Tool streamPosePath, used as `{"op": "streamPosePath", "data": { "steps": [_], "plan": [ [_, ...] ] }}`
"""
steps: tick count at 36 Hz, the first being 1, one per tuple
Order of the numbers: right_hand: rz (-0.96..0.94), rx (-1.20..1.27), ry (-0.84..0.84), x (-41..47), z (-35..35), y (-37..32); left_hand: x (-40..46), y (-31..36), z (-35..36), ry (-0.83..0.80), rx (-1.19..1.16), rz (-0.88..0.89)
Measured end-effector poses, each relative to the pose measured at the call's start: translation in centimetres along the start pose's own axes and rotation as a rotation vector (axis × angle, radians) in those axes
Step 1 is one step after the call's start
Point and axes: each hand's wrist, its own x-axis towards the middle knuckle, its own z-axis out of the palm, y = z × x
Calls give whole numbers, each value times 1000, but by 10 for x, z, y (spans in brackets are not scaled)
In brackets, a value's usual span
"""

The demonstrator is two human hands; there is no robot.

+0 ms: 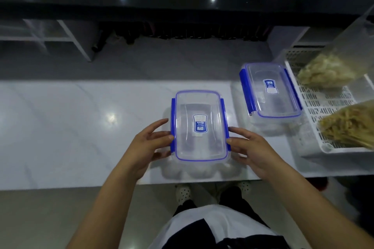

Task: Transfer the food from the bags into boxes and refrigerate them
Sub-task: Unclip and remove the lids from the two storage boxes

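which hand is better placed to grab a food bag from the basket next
Right, probably. The white basket holding the food bags sits far right, nearer the right hand; the left hand would have to cross the near box.

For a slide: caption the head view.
Left hand and right hand touch the blue side latches of the near clip-lid box.
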Motion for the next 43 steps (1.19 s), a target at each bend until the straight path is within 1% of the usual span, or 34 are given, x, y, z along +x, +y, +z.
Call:
{"op": "streamPosePath", "data": {
  "steps": [3,10,16,19,22,24,26,29,30,32,34,36,37,40,43],
  "plan": [
    [30,75,-39,6,-1,3,4,-3,4,8,16,-2],
    [21,178,-23,11,-6,12,8,-9,3,10,-21,3],
    [52,313,7,11,-20,11,12,-13,0,-3,-139,-37],
    [26,299,49,8,-24,11,12,-19,7,20,-187,-46],
    [-15,275,73,4,-27,10,9,-18,15,57,-117,15],
    [-54,264,67,-2,-27,9,5,-16,17,69,-27,62],
    [-119,187,76,-10,-23,10,0,-16,18,59,141,118],
    [-267,-77,155,-21,-15,14,-12,-14,18,-6,511,227],
    [-326,-163,144,-25,-12,16,-16,-14,19,-47,634,291],
    [-418,-337,48,-31,-9,24,-21,-16,25,-107,785,385],
    [-428,-578,-31,-33,-8,33,-22,-19,32,-102,847,412],
    [-419,-796,-29,-29,-6,38,-21,-21,39,-47,882,426],
    [-422,-863,-16,-25,-5,38,-21,-21,42,-19,887,416],
    [-481,-999,-7,-14,-5,38,-22,-21,47,44,861,354],
    [-546,-1051,0,-9,-6,35,-25,-19,50,92,876,340]
  ]
}}
